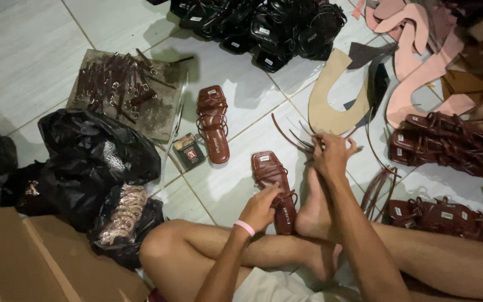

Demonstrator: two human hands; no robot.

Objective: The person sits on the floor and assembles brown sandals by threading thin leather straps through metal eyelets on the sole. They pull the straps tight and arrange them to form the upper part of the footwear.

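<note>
I sit cross-legged on a tiled floor. My left hand (261,208), with a pink wristband, grips the heel end of a dark red strappy sandal (272,182) lying on the floor in front of my legs. My right hand (331,154) is closed around the ends of several thin dark red straps (292,137) that fan out to the left above the sandal. My bare foot (314,210) rests right beside the sandal. A second matching sandal (213,123) lies flat a little farther away.
Piles of dark red sandals (448,142) lie at right, black sandals (264,25) at the top. Pink and tan cut pieces (415,56) are spread top right. A board with buckled straps (118,84), black plastic bags (93,159), a small box (188,151) and cardboard (34,263) lie at left.
</note>
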